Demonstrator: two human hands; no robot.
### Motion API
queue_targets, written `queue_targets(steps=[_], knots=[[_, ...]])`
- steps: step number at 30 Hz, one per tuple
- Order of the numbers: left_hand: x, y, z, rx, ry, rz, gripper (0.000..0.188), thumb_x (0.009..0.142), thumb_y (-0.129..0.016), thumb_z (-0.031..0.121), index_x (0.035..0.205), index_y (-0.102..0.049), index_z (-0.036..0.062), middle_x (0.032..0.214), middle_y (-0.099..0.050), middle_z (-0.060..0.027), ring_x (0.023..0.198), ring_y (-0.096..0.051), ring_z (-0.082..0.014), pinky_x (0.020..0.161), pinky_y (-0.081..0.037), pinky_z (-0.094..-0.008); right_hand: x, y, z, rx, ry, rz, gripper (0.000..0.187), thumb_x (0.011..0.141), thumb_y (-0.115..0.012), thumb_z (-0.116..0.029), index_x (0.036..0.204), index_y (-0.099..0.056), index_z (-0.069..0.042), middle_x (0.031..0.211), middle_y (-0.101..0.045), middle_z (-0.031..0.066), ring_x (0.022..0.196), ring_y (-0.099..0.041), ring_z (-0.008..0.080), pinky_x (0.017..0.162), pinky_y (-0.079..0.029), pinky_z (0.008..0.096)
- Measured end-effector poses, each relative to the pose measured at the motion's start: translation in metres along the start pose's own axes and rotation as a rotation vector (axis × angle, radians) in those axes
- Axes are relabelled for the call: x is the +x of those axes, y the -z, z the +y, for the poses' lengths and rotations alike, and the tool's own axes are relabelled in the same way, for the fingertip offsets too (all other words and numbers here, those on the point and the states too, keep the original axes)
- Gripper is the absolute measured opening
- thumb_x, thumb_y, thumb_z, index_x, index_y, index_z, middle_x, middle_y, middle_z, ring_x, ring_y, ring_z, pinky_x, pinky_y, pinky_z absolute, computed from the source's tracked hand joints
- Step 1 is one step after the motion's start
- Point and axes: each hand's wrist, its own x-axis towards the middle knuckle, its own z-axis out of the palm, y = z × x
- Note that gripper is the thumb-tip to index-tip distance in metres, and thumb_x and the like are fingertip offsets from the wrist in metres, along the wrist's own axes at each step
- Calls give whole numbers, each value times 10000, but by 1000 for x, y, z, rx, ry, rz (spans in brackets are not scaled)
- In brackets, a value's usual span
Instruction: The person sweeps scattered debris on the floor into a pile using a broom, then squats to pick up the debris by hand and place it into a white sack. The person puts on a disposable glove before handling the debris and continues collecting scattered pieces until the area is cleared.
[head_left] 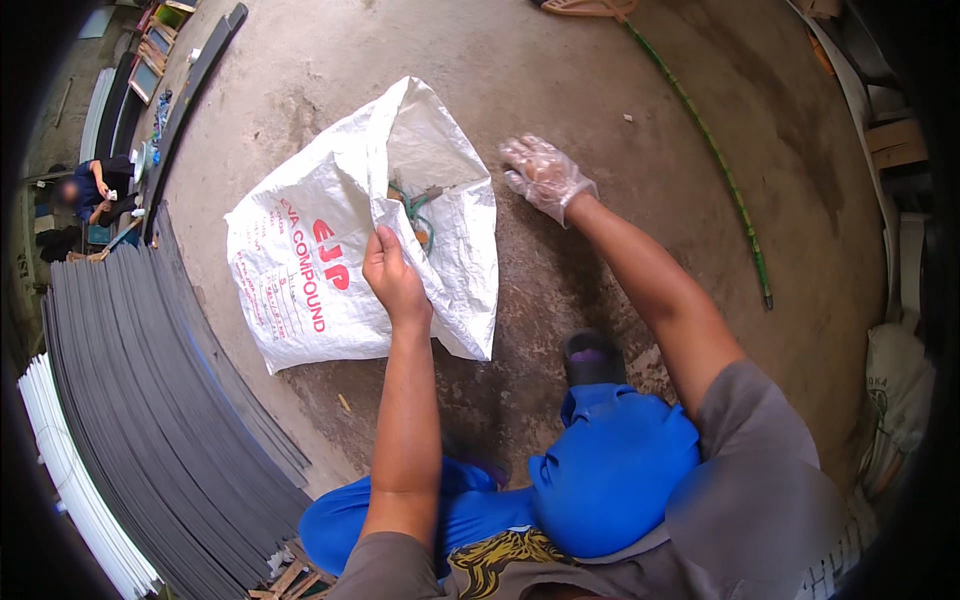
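Note:
A white woven plastic sack [300, 270] with red printing lies on the concrete floor in front of me, its mouth gaping toward the right. My left hand [397, 285] pinches the rim of that mouth between thumb and fingers. Inside the opening, a green cord [412, 203] shows with some orange-brown pieces and a dark grey bit, too partly hidden to name. To the right of the sack, apart from it, my right hand [545, 178] wears a clear plastic glove. Its fingers are loosely spread over the floor and hold nothing that I can see.
A green banded pole [705, 130] with a tan woven head lies at the right. Dark grey strips [150, 400] are stacked at the left beside white ones [85, 500]. Another person [95, 190] sits at the far left. A whitish sack [895, 385] stands at the right edge.

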Motion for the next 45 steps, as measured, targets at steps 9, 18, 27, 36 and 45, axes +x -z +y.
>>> queue_targets(steps=[9,18,27,36,45], knots=[[5,8,2,-11,3,-7,300,1089,-479,254,944,-630,40,822,-630,13,705,-548,-50,647,-437,-228,-67,21,-20,197,256,-315,616,982,-550,-442,1470,-459,-78,1519,-458,160,1424,-407,329,1205,-311,432],[6,2,-9,-29,50,-34,300,1089,-477,259,977,-643,34,842,-653,-1,721,-572,-53,665,-453,-225,-57,30,-40,-90,21,-63,649,882,-590,-642,1290,-609,-137,1160,-620,175,1040,-615,318,891,-509,470],[4,12,-5,-56,23,-55,317,1090,-474,279,1013,-647,24,864,-658,-11,738,-587,-64,673,-466,-231,-45,-13,-21,-138,219,-171,258,944,-537,-264,816,-640,-65,768,-671,127,670,-703,314,540,-561,458],[2,9,7,-81,-23,-31,294,1089,-477,255,956,-633,44,835,-621,15,727,-535,-43,660,-435,-222,-52,-10,-19,-224,-47,-123,347,1031,-462,-252,838,-667,-50,711,-678,136,666,-717,297,551,-567,429],[-5,9,17,-29,-44,30,308,1090,-473,251,966,-636,21,861,-626,7,762,-542,-46,682,-441,-227,59,21,-145,676,-306,-41,259,948,-456,-174,935,-672,-31,898,-681,239,756,-668,364,719,-526,491]])
